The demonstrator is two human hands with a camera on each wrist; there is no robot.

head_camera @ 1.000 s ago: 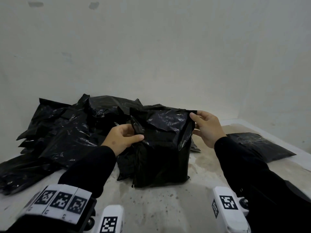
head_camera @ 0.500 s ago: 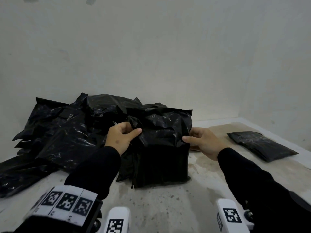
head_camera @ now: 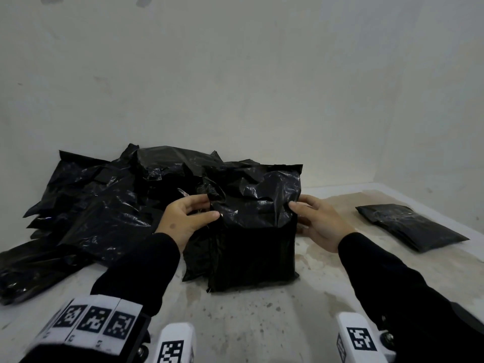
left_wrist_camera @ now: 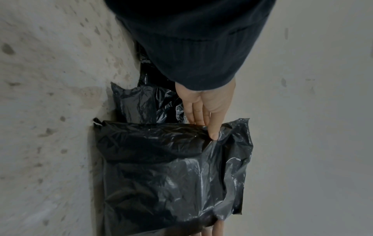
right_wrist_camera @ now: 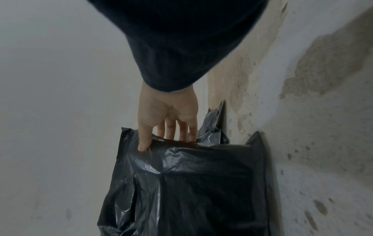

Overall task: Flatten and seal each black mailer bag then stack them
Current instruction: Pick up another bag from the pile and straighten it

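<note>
A filled black mailer bag stands upright on the stained floor in front of me, its crinkled top flap folded toward me. My left hand pinches the bag's left side, thumb in front and fingers behind; the left wrist view shows the thumb pressed on the plastic. My right hand pinches the right side the same way, its thumb on the front of the bag and the fingers tucked behind the edge.
A loose heap of black mailer bags lies behind and to the left against the white wall. One flat, sealed black bag lies on the floor at the right, near the corner. Bare stained floor stretches in front.
Both hands have slid down from the bag's top corners to its sides, and the top flap has come down toward me over the front.
</note>
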